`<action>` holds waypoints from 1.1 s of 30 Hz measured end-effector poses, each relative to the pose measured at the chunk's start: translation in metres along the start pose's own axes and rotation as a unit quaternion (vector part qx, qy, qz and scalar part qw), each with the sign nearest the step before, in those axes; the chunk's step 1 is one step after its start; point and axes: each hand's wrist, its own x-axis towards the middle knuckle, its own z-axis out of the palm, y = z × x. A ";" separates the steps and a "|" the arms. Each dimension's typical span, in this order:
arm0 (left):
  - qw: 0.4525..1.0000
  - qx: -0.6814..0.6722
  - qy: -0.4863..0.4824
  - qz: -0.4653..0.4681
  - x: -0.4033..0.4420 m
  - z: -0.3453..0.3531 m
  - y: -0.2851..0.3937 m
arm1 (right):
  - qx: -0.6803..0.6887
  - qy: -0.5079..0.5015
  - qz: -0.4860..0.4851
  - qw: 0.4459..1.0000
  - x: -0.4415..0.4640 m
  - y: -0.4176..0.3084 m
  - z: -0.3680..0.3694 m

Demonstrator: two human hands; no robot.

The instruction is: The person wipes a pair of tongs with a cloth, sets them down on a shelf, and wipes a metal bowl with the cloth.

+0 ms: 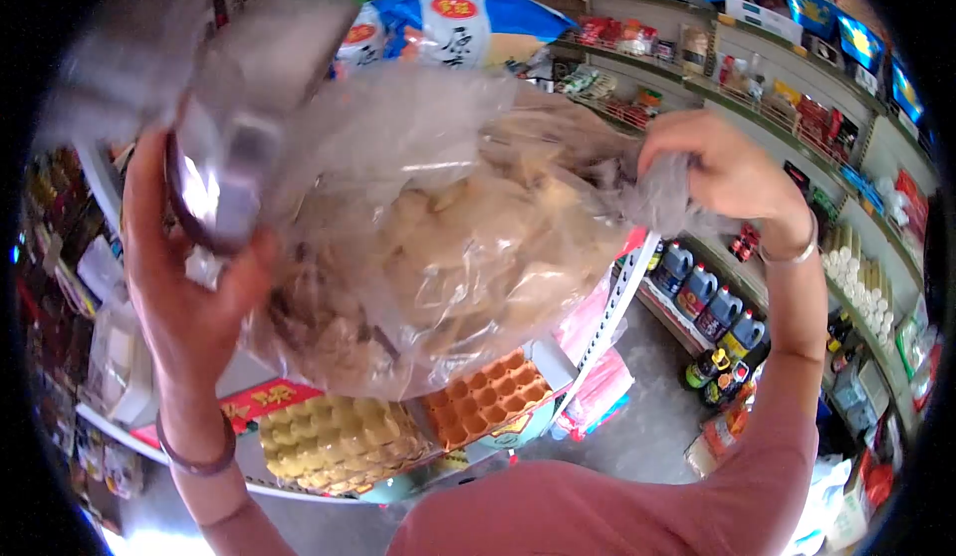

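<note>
A large clear plastic bag (468,267) with pale tan, lumpy contents fills the middle of the view. My right hand (722,173) is closed around the gathered plastic at the bag's right side. On the left, my left hand (194,277) has its thumb and fingers around a shiny metal scoop-like thing (229,173), smeared by motion. This metal piece is at the bag's upper left, and I cannot tell whether it touches the plastic. Exactly what lies inside the bag is blurred by the wrinkled film.
Below the bag are yellow egg trays (344,446) and an orange-brown egg tray (488,397). Blue-and-white packages (458,28) lie behind it. Shelves of goods (797,108) run along the right, with large dark bottles (712,302) low down. A white perforated post (612,327) stands nearby.
</note>
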 end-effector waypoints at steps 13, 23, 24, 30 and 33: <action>0.913 -0.330 0.155 -0.186 0.018 -0.038 -0.027 | 0.048 -0.025 -0.077 0.996 0.012 -0.049 0.010; 0.811 0.539 0.180 0.141 -0.032 -0.162 -0.032 | -0.081 0.293 -0.240 0.922 0.213 -0.130 0.017; 0.788 0.570 0.180 0.144 -0.039 -0.170 -0.021 | -0.074 0.161 -0.225 0.958 0.227 -0.146 0.041; 0.944 0.213 0.248 0.034 -0.078 -0.203 -0.028 | -0.091 0.090 -0.404 0.906 0.164 -0.224 0.085; 0.931 -0.150 0.329 -0.041 -0.082 -0.207 -0.039 | -0.108 -0.075 -0.362 0.923 0.151 -0.243 0.082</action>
